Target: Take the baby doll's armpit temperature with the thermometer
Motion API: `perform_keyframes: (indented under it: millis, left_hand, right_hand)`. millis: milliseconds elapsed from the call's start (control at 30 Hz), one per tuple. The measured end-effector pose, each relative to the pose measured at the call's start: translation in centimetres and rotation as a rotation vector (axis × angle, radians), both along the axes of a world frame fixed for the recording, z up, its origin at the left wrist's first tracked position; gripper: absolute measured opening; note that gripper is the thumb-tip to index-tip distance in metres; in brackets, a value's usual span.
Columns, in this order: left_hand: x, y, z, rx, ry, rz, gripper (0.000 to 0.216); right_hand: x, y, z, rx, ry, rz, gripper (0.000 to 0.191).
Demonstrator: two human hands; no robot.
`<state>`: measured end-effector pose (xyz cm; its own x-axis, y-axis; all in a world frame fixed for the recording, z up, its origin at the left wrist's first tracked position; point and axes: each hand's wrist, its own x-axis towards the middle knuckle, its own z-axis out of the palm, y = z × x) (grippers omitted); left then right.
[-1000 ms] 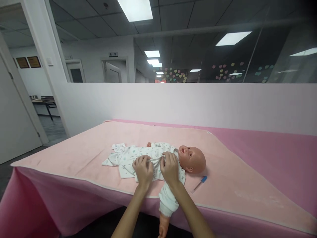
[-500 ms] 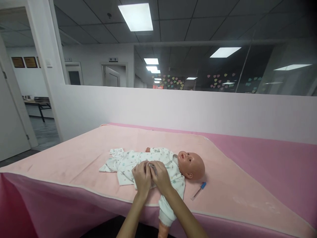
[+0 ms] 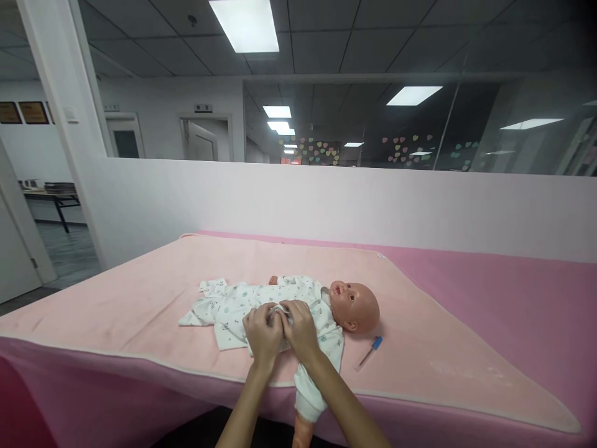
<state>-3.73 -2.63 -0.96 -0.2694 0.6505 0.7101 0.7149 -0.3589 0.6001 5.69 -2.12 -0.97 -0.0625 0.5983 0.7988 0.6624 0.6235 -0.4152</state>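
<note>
A baby doll (image 3: 355, 306) lies on its back with its head to the right, dressed in a white printed baby outfit (image 3: 236, 305). Both of my hands meet over the middle of its body. My left hand (image 3: 262, 328) is closed, its fingers pinching the cloth at the front of the outfit. Beside it, my right hand (image 3: 299, 326) is closed on the same cloth, thumbs close together. A fold of fabric shows between the fingers; any fastener there is hidden. One doll arm (image 3: 304, 430) hangs over the near edge, its sleeve bunched up.
A clear tube with a blue cap (image 3: 369, 353) lies near the doll's head. The peach blanket (image 3: 140, 298) covers a pink-draped table (image 3: 527, 298), whose near edge runs in front of me. Behind stands a white half-wall (image 3: 326, 202) with glass above.
My view has turned slightly right, so everything sits a little further left. My hands stay at the doll's front; the cloth between my fingers has shifted slightly.
</note>
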Motion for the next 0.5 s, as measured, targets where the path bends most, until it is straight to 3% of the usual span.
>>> perform_keyframes:
  millis: [267, 400, 433, 500]
  left_hand:
    - [0.2, -0.4, 0.3, 0.007, 0.034, 0.15, 0.018]
    - [-1.1, 1.0, 2.4, 0.011, 0.028, 0.18, 0.02]
    - [-1.4, 1.7, 3.2, 0.035, 0.036, 0.159, 0.022]
    - [-1.9, 3.2, 4.7, 0.087, 0.084, -0.009, 0.023]
  right_hand:
    - [-0.1, 0.2, 0.1, 0.011, -0.087, -0.082, 0.015]
    - [-0.2, -0.7, 1.1, 0.049, -0.142, -0.17, 0.02]
    - [0.0, -1.2, 1.3, 0.074, -0.129, -0.191, 0.022]
    - [1.0, -2.5, 1.1, 0.131, -0.078, -0.233, 0.023]
